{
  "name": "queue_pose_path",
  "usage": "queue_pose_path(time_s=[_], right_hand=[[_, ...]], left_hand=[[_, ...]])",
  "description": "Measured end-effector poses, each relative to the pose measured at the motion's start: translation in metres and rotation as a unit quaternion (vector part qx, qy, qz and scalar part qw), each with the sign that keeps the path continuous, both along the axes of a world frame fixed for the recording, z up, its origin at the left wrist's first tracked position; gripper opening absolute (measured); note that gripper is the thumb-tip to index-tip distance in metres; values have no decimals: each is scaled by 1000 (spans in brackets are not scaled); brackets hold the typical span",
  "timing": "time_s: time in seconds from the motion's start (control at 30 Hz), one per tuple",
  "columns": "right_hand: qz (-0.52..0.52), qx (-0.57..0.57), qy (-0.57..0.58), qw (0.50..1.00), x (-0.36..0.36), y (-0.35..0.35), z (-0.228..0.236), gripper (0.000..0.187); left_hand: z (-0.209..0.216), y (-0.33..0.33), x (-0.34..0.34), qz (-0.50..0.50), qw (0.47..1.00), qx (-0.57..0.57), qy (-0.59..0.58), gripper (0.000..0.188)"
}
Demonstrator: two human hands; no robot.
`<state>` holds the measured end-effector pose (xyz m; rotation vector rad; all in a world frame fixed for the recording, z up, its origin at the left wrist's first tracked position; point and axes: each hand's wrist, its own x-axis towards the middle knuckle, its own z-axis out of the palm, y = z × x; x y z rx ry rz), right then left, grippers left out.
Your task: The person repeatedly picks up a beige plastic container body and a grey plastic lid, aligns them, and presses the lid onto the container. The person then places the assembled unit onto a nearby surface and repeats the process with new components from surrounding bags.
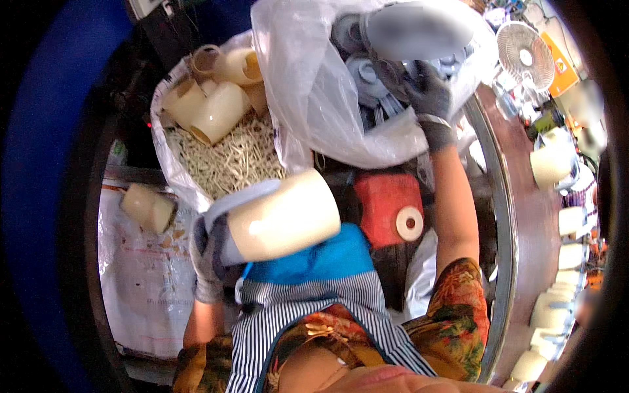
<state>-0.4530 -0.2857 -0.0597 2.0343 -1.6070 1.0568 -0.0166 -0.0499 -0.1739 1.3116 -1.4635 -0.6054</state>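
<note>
My left hand (208,255), in a grey glove, holds a cream plastic cylinder (285,216) with a grey part at its left end, tilted above my lap. The fingers of that hand are partly hidden behind the grey part. My right hand (429,92), in a dark grey glove, reaches into a clear plastic bag (301,85) full of grey plastic parts (370,82). Its fingers close on the edge of one grey part, whose upper side is blurred.
To the left of the bag, a white sack (171,157) holds cream cylinders (223,111) and small pale strips (229,157). A red stool-like block (386,203) stands by my right arm. Cream cylinders (550,311) line the bench (517,216) at right; a fan (524,56) stands beyond.
</note>
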Motion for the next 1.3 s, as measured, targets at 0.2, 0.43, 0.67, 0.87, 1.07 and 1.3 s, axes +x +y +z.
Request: queue_pose_path(time_s=[0.2, 0.43, 0.67, 0.87, 1.07, 1.3], right_hand=[[26, 290, 127, 948, 63, 325, -69, 50], [52, 319, -286, 902, 61, 394, -174, 50], [1, 242, -77, 967, 51, 390, -179, 53], [194, 100, -366, 905, 81, 363, -103, 37], [286, 15, -234, 929, 96, 377, -54, 39], [306, -28, -252, 918, 94, 388, -46, 41]], left_hand=[[-24, 18, 16, 39, 969, 99, 223, 32], [1, 64, -4, -9, 994, 80, 68, 23], [-4, 97, -14, -56, 944, 144, 291, 23], [10, 103, -9, -182, 937, 195, 224, 34], [14, 87, -29, -225, 795, 338, 451, 39], [10, 71, -41, -301, 741, 327, 504, 36]])
